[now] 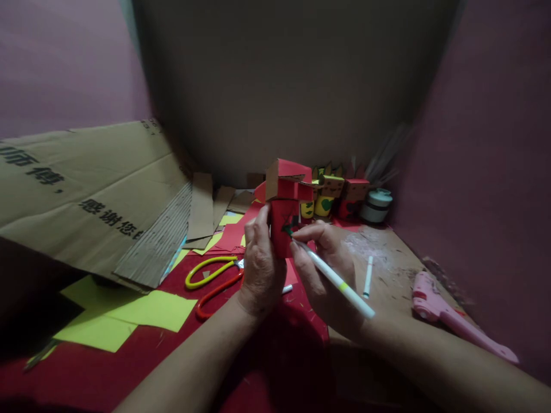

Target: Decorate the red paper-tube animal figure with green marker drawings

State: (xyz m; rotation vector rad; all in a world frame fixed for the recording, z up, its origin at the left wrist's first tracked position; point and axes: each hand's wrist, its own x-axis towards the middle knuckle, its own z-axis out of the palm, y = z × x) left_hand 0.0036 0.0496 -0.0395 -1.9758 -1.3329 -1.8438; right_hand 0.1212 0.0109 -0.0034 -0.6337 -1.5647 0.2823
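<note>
My left hand [262, 267] is wrapped round a red paper figure [282, 215], which stands upright at the centre, with a red and brown cardboard box-shaped top on a red cylinder. Between the fingers of my right hand [325, 264] is a white marker [338, 281] with a light green band. Its tip end is at the red cylinder, beside a green mark on the surface. Scissors [213, 272] with yellow and red handles lie just left of my left hand. A white marker cap [368, 276] lies right of my right hand.
Finished-looking yellow figures [327, 198] and a red one [353, 198] stand at the back right by a lidded pale jar [377, 205]. A pink glue gun [456, 315] lies right. Large cardboard [86, 195] leans left above yellow sheets [150, 310] on the red cloth [142, 373].
</note>
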